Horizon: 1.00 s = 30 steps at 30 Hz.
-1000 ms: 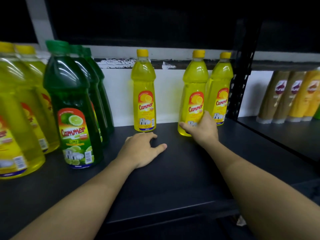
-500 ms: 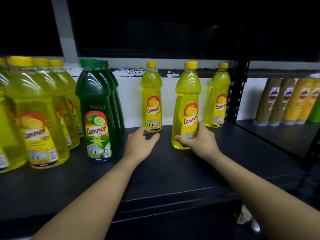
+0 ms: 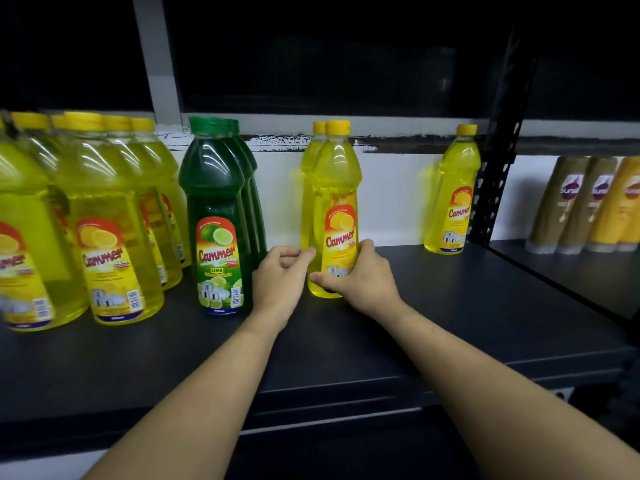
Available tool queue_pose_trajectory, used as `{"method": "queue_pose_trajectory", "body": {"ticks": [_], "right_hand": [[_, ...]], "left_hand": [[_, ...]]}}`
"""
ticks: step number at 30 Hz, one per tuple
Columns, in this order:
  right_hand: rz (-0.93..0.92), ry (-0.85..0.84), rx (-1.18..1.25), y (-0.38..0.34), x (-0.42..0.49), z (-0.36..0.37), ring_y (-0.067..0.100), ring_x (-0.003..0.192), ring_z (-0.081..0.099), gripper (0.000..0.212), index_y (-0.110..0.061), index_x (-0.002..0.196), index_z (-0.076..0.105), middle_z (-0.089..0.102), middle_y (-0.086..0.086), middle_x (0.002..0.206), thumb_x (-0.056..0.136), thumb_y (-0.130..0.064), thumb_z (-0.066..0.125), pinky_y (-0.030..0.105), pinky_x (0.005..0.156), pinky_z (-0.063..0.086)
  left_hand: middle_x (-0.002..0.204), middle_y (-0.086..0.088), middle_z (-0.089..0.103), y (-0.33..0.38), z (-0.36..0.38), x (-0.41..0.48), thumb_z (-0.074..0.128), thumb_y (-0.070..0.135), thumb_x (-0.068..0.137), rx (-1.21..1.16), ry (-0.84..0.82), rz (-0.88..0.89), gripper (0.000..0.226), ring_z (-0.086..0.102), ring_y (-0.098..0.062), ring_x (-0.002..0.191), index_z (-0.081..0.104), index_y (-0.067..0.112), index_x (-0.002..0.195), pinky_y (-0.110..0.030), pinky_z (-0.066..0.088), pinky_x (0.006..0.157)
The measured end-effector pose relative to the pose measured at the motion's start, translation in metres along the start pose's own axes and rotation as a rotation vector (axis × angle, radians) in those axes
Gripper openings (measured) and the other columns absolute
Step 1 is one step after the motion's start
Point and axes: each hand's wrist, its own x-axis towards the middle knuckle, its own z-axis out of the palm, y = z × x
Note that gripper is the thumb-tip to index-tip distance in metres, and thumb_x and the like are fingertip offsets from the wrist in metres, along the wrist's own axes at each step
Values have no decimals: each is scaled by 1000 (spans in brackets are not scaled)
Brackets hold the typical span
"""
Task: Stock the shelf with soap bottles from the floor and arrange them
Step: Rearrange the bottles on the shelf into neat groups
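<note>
At the grip: right hand (image 3: 360,277) is wrapped round the foot of the front lemon bottle (image 3: 337,209), thumb across the label's lower edge. It has a firm hold.
Left hand: left hand (image 3: 278,277) has curled fingers, the tips meeting the same bottle's left flank low down. I cannot tell if it clasps or only steadies.
Bottle's place: upright mid-shelf (image 3: 450,327), long axis vertical, straight ahead and between the two hands.
Deciding relation: a rear lemon bottle (image 3: 307,188) stands directly behind, almost fully overlapped. The right hand seems nearer and leading, so any nudge likely runs straight back into file.
Outward: green lime bottles (image 3: 216,220) sit just left of the left hand. A lone lemon bottle (image 3: 450,206) stands well apart on the right.
Hidden: the gap between front and rear bottles, the front bottle's base behind the hands, and any floor stock.
</note>
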Motion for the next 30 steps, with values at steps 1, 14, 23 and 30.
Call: {"method": "queue_pose_trajectory", "body": {"ticks": [1, 14, 23, 30], "right_hand": [[3, -8, -6, -2, 3, 2, 17, 94, 61, 81, -16, 110, 42, 61, 0, 108, 59, -63, 86, 30, 72, 51], [51, -36, -125, -8, 37, 20, 26, 102, 61, 81, -16, 116, 40, 59, 5, 113, 65, -61, 82, 34, 72, 48], [-8, -1, -29, 10, 29, 23, 16, 97, 66, 77, -23, 118, 47, 66, -3, 111, 63, -63, 83, 35, 80, 58], [21, 39, -11, 11, 28, 23, 16, 96, 67, 66, -25, 120, 56, 69, -5, 104, 68, -58, 78, 33, 82, 57]], "left_hand": [[85, 10, 74, 0, 1, 0, 72, 50, 80, 3, -5, 0, 27, 70, -9, 86, 69, 27, 94, -41, 58, 85], [102, 8, 73, -7, 8, 13, 69, 40, 91, 111, 27, 130, 25, 70, -10, 92, 64, 24, 110, -34, 58, 84], [106, 7, 74, -11, 10, 21, 70, 38, 90, 147, 18, 145, 29, 70, -6, 90, 65, 23, 114, -36, 59, 85], [109, 12, 74, -8, 11, 20, 71, 39, 89, 178, -13, 126, 31, 69, -2, 94, 66, 29, 117, -33, 56, 92]]}}
